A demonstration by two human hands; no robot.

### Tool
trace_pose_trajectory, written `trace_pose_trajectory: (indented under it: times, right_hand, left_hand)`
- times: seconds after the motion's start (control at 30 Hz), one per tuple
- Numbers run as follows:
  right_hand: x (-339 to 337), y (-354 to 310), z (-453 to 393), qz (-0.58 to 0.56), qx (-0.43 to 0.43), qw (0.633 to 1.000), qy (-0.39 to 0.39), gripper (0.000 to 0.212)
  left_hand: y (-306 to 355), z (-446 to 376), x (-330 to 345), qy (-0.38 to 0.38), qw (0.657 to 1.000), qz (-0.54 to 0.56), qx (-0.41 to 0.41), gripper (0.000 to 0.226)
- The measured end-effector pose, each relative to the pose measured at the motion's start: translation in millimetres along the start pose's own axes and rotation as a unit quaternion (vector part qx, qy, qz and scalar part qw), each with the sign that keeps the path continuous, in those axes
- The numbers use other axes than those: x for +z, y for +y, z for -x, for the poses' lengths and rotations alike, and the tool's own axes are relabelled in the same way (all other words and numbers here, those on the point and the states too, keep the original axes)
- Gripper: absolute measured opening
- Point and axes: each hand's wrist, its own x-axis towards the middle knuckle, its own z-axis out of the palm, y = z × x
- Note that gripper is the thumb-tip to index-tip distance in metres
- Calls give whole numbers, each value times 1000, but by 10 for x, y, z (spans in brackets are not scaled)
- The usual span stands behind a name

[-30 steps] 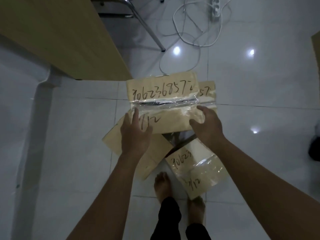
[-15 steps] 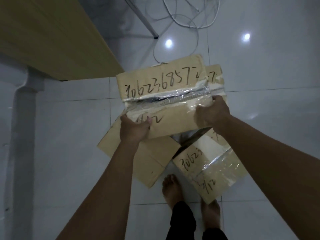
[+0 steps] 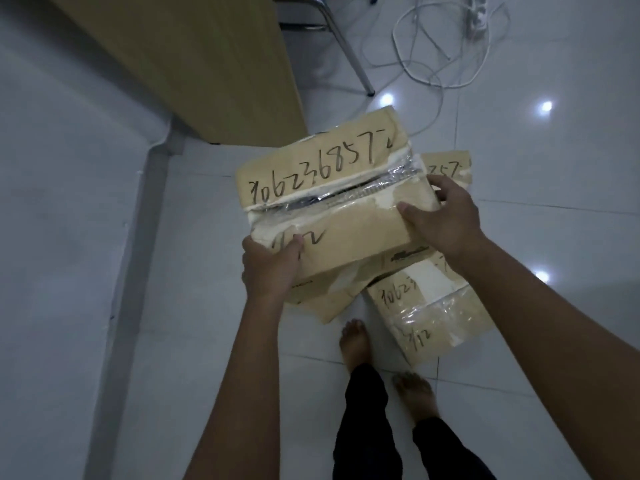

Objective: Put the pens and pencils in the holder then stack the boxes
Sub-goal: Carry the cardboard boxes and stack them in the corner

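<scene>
Tan taped cardboard box with handwritten numbers point(image 3: 332, 206) clamped between left hand point(image 3: 270, 268) at near-left corner and right hand point(image 3: 446, 216) at right edge. Long axis spanning hand to hand, tilted up rightward. Second taped cardboard box point(image 3: 433, 317) resting on floor directly below right hand, nearer that side for stacking.

Held box point(image 3: 332, 206): "906236857", "912"

The top box point(image 3: 332, 209) is matt brown cardboard, its seam sealed with glossy, crinkled clear tape, and the box by the feet point(image 3: 429, 317) is the same cardboard under shiny tape. The floor point(image 3: 554, 188) is smooth glossy white tile mirroring lights; the cabinet point(image 3: 194, 60) has a matt wood-grain face, and the chair leg point(image 3: 346, 53) is polished metal.
</scene>
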Motion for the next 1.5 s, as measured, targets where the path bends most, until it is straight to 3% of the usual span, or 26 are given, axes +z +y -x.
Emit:
trace_pose_trajectory:
  times: [0.2, 0.33, 0.6, 0.77, 0.93, 1.23, 1.37, 1.5]
  right_hand:
    - [-330, -304, 1053, 17, -94, 994, -62, 55]
    - [-514, -386, 1665, 26, -97, 988, -116, 61]
    - [-667, -560, 3001, 95, -158, 960, -212, 48]
    - [-522, -565, 3794, 163, -211, 914, -307, 46]
    - [-186, -498, 4561, 204, -231, 856, -414, 49]
    - [564, -182, 6333, 295, -299, 745, -519, 48]
    - [894, -3, 6931, 318, -284, 722, -545, 45]
    - [1162, 107, 7297, 311, -252, 742, -539, 53]
  left_hand:
    - [-124, 962, -899, 37, 998, -20, -39, 86]
    - [-326, 1668, -1361, 48, 996, -34, -65, 82]
    - [-1050, 3093, -2178, 103, 986, -45, -120, 83]
    - [-1733, 3821, -2610, 149, 973, -10, -175, 87]
    - [-2419, 4467, -2923, 247, 957, -55, -144, 63]
    - [-4147, 5508, -3637, 274, 931, 29, -241, 48]
    - [-4810, 5706, -3957, 279, 927, 51, -246, 47]
    - [-5296, 5714, -4164, 278, 924, 56, -256, 51]
